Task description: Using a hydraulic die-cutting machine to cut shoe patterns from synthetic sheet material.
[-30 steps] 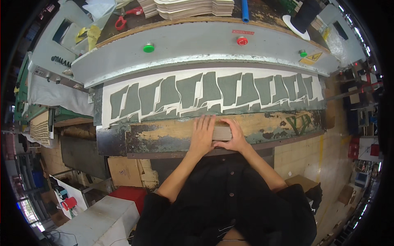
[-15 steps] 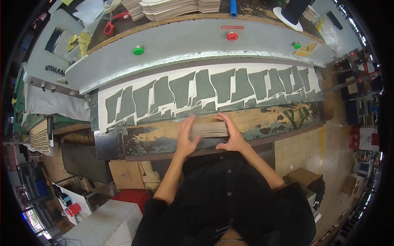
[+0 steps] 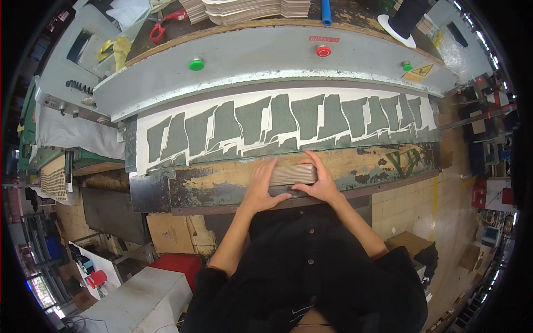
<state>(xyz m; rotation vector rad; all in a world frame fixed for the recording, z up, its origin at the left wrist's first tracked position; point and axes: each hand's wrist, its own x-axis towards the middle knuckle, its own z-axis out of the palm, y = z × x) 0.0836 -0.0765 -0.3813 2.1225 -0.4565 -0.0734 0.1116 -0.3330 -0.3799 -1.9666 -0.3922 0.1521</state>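
A stack of thin beige cut pieces (image 3: pixel 288 175), their layered edges facing me, stands on the worn front ledge of the machine bed. My left hand (image 3: pixel 262 186) presses against its left end, fingers pointing away and thumb out along the near side. At the other end my right hand (image 3: pixel 323 183) curls its fingers round the far right corner, with the thumb at the near face. Beyond both hands lies a white sheet (image 3: pixel 144 130) with several cut-out shapes showing dark green (image 3: pixel 252 119).
Behind the sheet runs a grey machine beam (image 3: pixel 255 58) with green buttons (image 3: pixel 196 64) and a red button (image 3: pixel 323 51). On top are red-handled scissors (image 3: pixel 159 30), more stacked beige pieces (image 3: pixel 244 11) and a blue tube (image 3: pixel 326 12). A grey cabinet (image 3: pixel 133 297) stands lower left.
My left hand has closed in from slightly apart to touch the stack's left end. The right hand keeps its grip. The whole view has shifted slightly.
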